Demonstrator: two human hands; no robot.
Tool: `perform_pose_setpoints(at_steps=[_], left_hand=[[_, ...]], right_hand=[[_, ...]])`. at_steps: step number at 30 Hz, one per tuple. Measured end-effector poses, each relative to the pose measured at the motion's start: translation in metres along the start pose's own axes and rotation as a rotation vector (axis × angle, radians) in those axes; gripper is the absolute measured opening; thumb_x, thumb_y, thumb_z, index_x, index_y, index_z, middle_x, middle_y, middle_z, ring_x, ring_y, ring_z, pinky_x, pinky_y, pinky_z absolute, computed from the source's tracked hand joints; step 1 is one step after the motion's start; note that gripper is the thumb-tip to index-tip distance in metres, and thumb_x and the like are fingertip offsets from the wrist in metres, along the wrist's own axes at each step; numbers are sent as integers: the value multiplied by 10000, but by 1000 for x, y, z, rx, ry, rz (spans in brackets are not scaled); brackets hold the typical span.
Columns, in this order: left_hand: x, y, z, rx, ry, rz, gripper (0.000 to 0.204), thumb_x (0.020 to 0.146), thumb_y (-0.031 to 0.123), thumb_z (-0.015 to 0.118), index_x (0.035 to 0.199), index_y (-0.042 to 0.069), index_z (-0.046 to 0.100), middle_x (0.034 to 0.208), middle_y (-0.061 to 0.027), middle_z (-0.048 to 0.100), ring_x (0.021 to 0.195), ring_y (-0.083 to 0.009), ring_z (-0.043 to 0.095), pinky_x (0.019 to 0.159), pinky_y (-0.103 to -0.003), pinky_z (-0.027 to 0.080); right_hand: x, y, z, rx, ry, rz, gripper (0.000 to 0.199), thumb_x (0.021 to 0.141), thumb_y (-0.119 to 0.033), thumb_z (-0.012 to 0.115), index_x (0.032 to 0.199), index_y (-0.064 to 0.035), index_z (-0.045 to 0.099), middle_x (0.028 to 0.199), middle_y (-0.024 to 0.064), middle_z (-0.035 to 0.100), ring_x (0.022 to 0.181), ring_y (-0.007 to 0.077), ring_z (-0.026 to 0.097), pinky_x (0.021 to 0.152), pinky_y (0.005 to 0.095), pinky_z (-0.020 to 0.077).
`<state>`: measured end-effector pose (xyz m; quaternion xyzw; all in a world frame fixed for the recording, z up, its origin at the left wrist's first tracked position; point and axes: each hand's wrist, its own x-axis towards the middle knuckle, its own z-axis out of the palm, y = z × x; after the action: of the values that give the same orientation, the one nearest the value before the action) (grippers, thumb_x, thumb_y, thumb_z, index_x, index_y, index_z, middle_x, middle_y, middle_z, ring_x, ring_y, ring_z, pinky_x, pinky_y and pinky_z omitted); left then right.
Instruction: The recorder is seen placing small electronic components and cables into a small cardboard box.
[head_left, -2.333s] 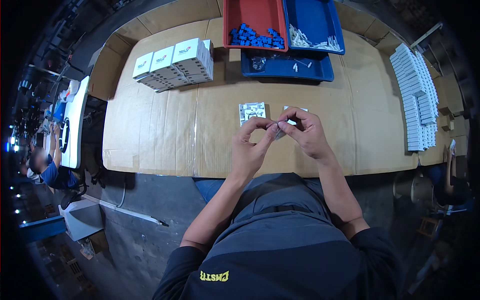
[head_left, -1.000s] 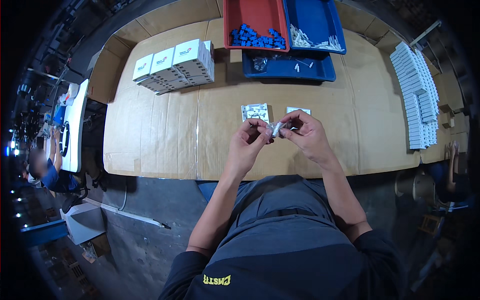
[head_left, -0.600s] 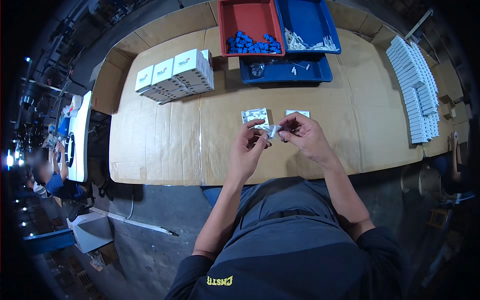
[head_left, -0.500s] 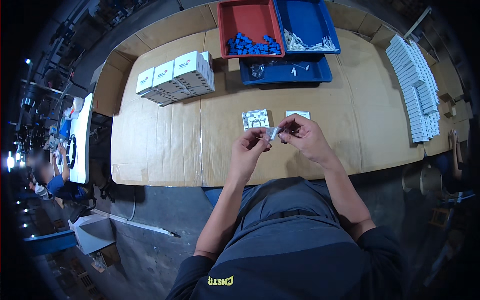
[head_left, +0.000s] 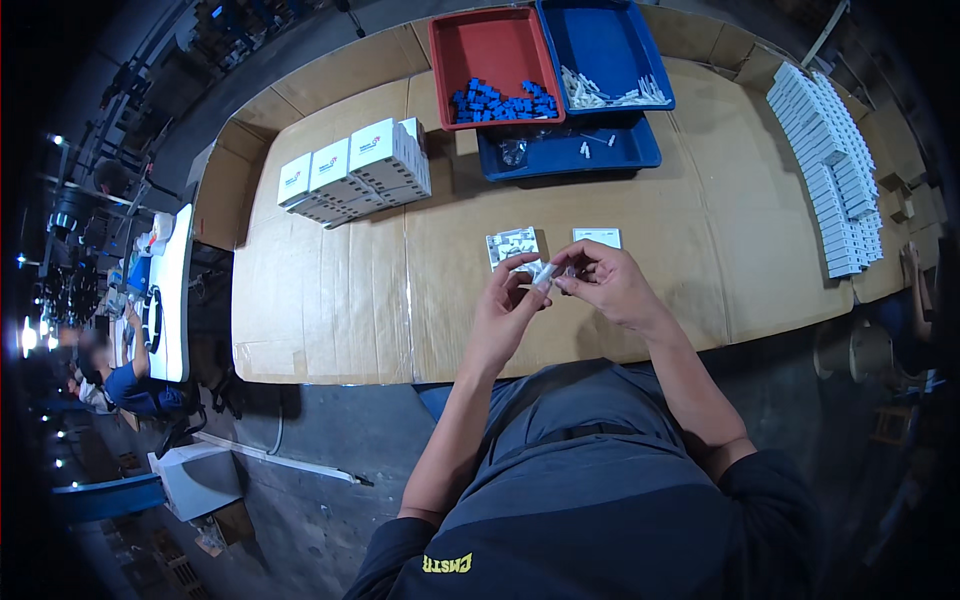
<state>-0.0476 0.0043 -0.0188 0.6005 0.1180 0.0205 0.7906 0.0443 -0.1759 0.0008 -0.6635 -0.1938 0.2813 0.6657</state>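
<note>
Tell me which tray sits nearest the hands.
The lower blue tray: its front edge lies closest to the left hand and right hand. The red tray and upper blue tray sit farther back.

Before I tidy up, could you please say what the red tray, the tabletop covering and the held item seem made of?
Red tray: probably plastic, smooth and evenly coloured.
Tabletop covering: likely cardboard, matte brown and creased.
Held item: perhaps plastic, whitish with a slight sheen, but too small to confirm.
</note>
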Motion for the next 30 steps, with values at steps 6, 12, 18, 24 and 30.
perform_pose_setpoints(at_steps=[6, 12, 18, 24, 30], left_hand=[[3, -14, -5, -288, 1, -86, 379, 987, 111, 701, 1338, 39, 578, 1062, -55, 698, 923, -124, 664, 868, -291, 554], [4, -18, -10, -232, 64, -167, 306, 979, 58, 692, 1273, 24, 615, 1090, -61, 709, 907, -141, 694, 849, -301, 582], [5, -20, -12, -315, 95, -137, 171, 989, 91, 690, 1152, 59, 647, 1015, -39, 706, 910, -134, 694, 826, -301, 580], [3, -17, -12, -438, 72, -202, 146, 989, 99, 688, 1125, 68, 645, 989, -39, 703, 916, -143, 695, 824, -316, 585], [4, -20, -12, -717, 6, -266, 155, 988, 67, 666, 1140, 70, 636, 1017, -50, 707, 954, -170, 702, 896, -354, 574]], right_hand=[[2, -2, 3, 42, -8, -52, 243, 959, 26, 675, 1201, 6, 659, 1029, 42, 687, 931, 80, 653, 834, 232, 542], [3, 3, -2, -17, 16, -7, 256, 945, 61, 676, 1196, 18, 652, 1108, 54, 668, 1038, 108, 650, 925, 253, 546], [1, -2, 5, -123, 30, -57, 229, 958, 17, 679, 1186, 2, 667, 1034, 47, 697, 926, 91, 656, 826, 253, 540], [2, 0, 7, -159, 55, -86, 219, 955, 6, 685, 1173, 4, 671, 1001, 41, 701, 917, 94, 656, 831, 252, 533], [6, 5, 0, -117, 3, -57, 249, 961, 52, 655, 1207, 16, 649, 1083, 41, 672, 1004, 85, 640, 894, 235, 522]])
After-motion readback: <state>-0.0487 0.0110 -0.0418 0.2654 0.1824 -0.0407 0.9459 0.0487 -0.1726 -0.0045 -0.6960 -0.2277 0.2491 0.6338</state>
